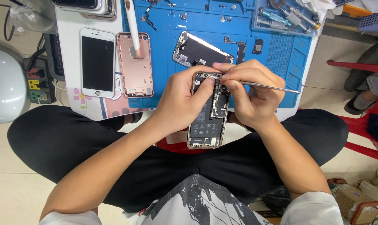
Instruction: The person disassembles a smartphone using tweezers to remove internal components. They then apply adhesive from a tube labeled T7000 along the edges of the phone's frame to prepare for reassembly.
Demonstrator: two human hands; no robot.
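Over the lap, opened phone (208, 121), dark battery, exposed boards

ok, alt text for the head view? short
A seated person's left hand holds an opened phone over their lap, while the right hand works thin metal tweezers at its top edge. Beyond lies a blue work mat with a detached screen, a pink phone shell and a white phone.

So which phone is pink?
The pink back shell, lying on the table between the white-fronted phone and the blue mat; others aren't pink.
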